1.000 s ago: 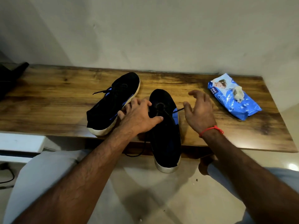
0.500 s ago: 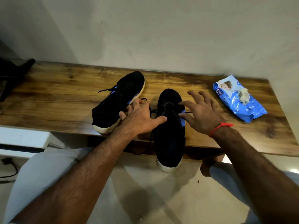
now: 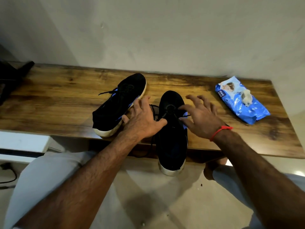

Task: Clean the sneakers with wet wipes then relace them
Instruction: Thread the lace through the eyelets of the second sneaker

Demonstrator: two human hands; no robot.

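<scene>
Two black sneakers with blue trim and white soles lie on the wooden table [image 3: 57, 103]. The left sneaker [image 3: 118, 103] points away at a slant. The right sneaker [image 3: 171, 141] has its heel hanging over the table's front edge, and its black lace [image 3: 185, 116] is loose. My left hand [image 3: 143, 119] lies flat between the two shoes, its thumb stretched onto the right sneaker's lacing. My right hand [image 3: 200, 115] hovers with spread fingers, forefinger and thumb tips touching the laces. A blue pack of wet wipes [image 3: 239, 104] lies at the right.
A crumpled used wipe [image 3: 247, 98] sits on the pack. A dark object [image 3: 11, 76] lies at the table's far left end. A white ledge [image 3: 23, 141] and a cable [image 3: 8, 176] are below on the left. My knees are under the table edge.
My right hand has moved left from beside the right sneaker onto its laces. My left hand stays between the shoes.
</scene>
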